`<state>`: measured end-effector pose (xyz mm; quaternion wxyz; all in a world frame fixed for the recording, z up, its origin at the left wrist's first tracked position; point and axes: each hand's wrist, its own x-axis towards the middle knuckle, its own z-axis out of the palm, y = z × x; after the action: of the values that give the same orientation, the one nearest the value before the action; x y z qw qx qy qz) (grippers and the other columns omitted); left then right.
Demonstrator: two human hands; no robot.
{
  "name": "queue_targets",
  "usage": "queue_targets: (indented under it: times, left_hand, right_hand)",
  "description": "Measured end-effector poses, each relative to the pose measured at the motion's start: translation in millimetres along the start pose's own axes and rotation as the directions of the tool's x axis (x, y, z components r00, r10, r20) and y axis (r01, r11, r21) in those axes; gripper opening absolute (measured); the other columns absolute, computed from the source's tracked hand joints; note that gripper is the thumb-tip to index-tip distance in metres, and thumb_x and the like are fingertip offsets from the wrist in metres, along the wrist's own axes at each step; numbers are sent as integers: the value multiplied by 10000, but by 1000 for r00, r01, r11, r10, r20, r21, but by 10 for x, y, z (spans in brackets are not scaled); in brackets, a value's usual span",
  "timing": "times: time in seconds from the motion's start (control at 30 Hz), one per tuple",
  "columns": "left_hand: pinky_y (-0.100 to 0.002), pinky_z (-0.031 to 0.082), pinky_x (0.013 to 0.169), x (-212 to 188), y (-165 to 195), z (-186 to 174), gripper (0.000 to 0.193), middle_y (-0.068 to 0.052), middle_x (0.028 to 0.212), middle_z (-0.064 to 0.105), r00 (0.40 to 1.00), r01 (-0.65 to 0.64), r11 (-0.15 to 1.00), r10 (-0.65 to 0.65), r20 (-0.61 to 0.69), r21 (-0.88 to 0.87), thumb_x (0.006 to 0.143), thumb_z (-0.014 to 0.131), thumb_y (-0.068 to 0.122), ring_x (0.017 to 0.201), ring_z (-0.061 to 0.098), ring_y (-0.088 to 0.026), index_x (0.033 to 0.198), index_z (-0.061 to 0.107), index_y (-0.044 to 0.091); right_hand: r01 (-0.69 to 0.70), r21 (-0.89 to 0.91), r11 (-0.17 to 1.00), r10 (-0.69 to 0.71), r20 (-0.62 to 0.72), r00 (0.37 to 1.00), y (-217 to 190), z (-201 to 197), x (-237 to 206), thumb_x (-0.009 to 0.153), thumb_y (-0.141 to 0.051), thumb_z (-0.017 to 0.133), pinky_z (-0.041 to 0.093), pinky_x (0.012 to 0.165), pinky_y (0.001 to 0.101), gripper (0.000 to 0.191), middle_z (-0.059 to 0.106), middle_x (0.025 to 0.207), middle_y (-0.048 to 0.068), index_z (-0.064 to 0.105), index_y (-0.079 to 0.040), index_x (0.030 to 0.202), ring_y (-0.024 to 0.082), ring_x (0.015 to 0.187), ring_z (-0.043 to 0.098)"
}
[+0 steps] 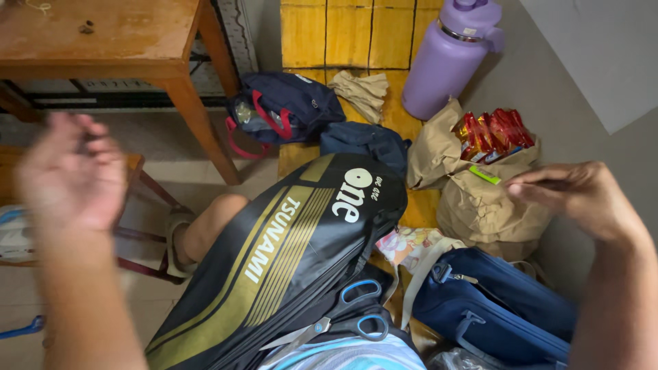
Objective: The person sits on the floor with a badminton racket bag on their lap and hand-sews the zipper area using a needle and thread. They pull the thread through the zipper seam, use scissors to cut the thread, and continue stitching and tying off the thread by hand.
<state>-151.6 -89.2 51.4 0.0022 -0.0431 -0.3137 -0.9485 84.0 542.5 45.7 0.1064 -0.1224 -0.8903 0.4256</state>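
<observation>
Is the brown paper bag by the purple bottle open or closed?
Open. The paper bag's top gapes, and red snack packets show inside its mouth, beside the purple bottle.

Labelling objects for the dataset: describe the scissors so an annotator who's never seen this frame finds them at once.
Start from the big black and gold sports bag lying across the person's lap in the middle of the view. Follow it down to its near end by the bottom edge: the scissors lie there, grey blades pointing left. Their blue loop handles set them apart from the plain navy bag to the right.
</observation>
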Motion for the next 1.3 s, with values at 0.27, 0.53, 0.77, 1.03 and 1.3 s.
queue_targets:
  times: [0.27, 0.53, 0.77, 1.03, 1.3]
  left_hand:
    - [-250, 558, 762, -190, 226, 275, 92, -40, 978, 738, 769, -144, 484, 604, -210, 863, 939, 745, 83, 866, 689, -124, 1030, 728, 81]
    - [-250, 514, 559, -969, -1520, 1876, 301, -31, 802, 776, 865, -244, 539, -255, 433, 806, 765, 839, 135, 642, 622, -50, 1050, 764, 74]
    - [-238, 507, 528, -850, -1538, 1903, 206, -32, 727, 756, 791, -162, 570, -413, 451, 806, 894, 747, 194, 576, 631, -60, 880, 802, -4]
    - [-218, 408, 544, -127, -824, 1002, 137, -139, 867, 706, 952, 92, 800, -246, 184, 593, 956, 656, 67, 665, 577, -123, 948, 707, -61]
    - [-197, 509, 680, 604, 228, -350, 177, -91, 976, 713, 978, -105, 924, 163, -130, 368, 1060, 728, 159, 834, 687, -144, 1188, 697, 41]
  right_hand:
    - [58, -157, 986, -87, -180, 980, -241, -138, -23, 950, -112, 761, 568, 838, 300, 155, 781, 948, 85, 782, -13, 1067, 129, 887, 702]
    - [389, -2, 921, -388, 63, 919, -1682, 911, 50, 892, -75, 743, 567, 653, 238, 132, 784, 840, 17, 800, -53, 1010, 66, 729, 701]
    - [376, 41, 926, -377, 26, 926, -1942, 913, 31, 924, -67, 776, 370, 516, 236, 93, 676, 704, 42, 818, -21, 993, 52, 601, 485]
    - [178, -45, 983, -180, -58, 982, -1120, 463, 120, 893, -74, 759, 534, 626, 226, 174, 771, 869, 23, 797, -45, 1060, 52, 718, 656]
    - [86, 45, 995, -77, -168, 983, -240, 6, 243, 944, -45, 757, 504, 714, 216, 198, 747, 932, 34, 776, -14, 1139, 59, 786, 626]
